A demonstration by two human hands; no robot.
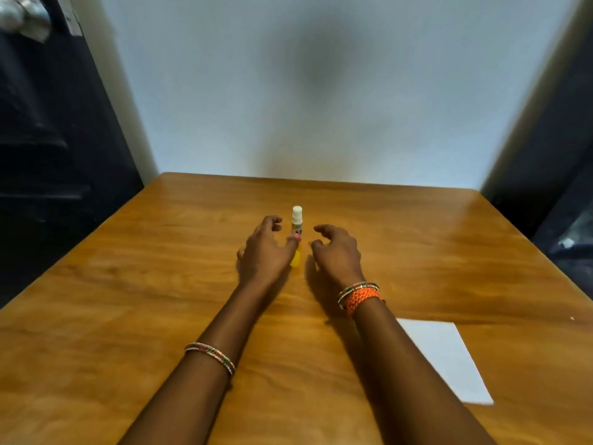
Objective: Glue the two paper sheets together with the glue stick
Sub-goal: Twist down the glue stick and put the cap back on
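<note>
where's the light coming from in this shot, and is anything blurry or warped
Head view: light seems to come from behind the person, throwing a soft dark shadow on the wall above the glue stick; both hands, left hand and right hand, look slightly motion-blurred; the table shows faint sheen at right; its edges splay from wide-angle distortion; the paper sheet stays fairly crisp.

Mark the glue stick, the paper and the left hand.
glue stick (297,220): head view, upper body below the white cap.
paper (449,358): head view, middle of the sheet.
left hand (266,248): head view, back of hand.
</note>
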